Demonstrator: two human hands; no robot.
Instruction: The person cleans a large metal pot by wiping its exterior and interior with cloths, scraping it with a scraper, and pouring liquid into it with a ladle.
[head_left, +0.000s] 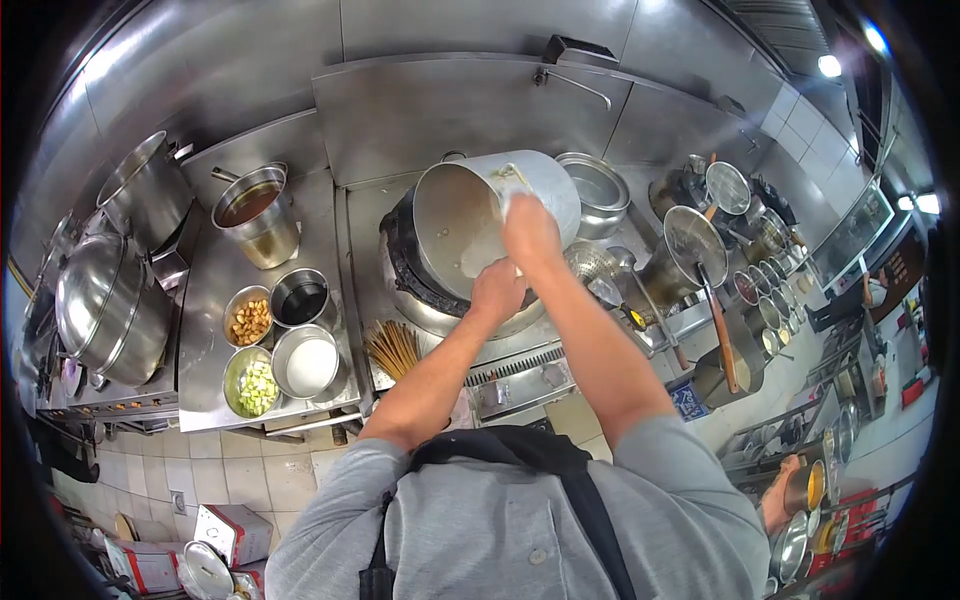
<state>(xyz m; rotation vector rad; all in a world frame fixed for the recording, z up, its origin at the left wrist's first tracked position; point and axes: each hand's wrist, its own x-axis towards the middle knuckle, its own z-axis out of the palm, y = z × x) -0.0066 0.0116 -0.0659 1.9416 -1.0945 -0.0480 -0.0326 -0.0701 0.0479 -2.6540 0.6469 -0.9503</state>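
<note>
A large aluminium stockpot [545, 190] lies tilted on its side over the round wok burner [400, 250], its mouth facing left. Some cloudy, pale residue shows inside. My right hand [530, 235] is closed at the pot's near side, by a handle, with a bit of whitish cloth [513, 185] showing above the fingers. Below it, my left hand [497, 288] is closed at the lower rim; its fingertips are partly hidden. A bamboo brush [393, 347] stands left of my left forearm.
On the left counter are a pot of brown liquid [250, 205], bowls of fried cubes [248, 318] and chopped green vegetable [252, 388], and a dark-liquid pot [300, 298]. To the right stand a lidded pot [592, 195], a perforated skimmer [592, 262] and a wooden-handled strainer [697, 245].
</note>
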